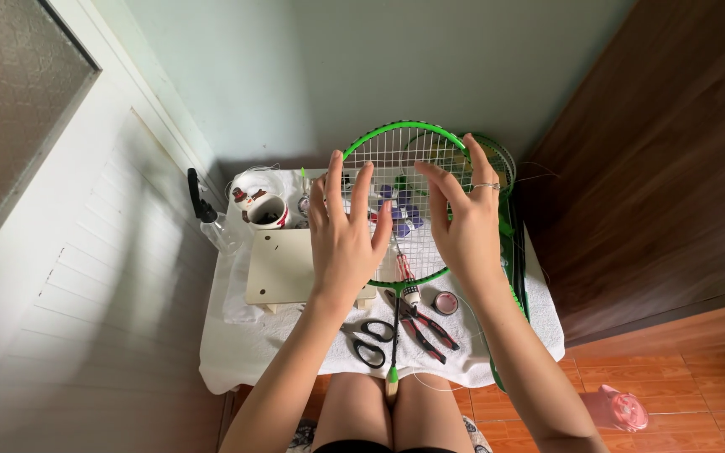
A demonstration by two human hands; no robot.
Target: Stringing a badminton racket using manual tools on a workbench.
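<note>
A green badminton racket (388,127) with white strings stands tilted over a small table, its handle (393,382) running down between my knees. My left hand (344,239) lies flat against the left half of the string bed, fingers spread and pointing up. My right hand (466,222), with a ring on one finger, rests on the right half; its fingertips reach the frame's upper right edge. Neither hand closes around anything that I can see. Through the strings I see purple and white rolls (402,210) on the table.
A white cloth (237,356) covers the table. On it lie black scissors (371,341), red-handled pliers (426,327), a small round tin (445,303), a cream board (281,266), a mug (268,211) and a spray bottle (209,218). A second green racket (509,239) lies at right. Wooden panelling (656,168) stands close by.
</note>
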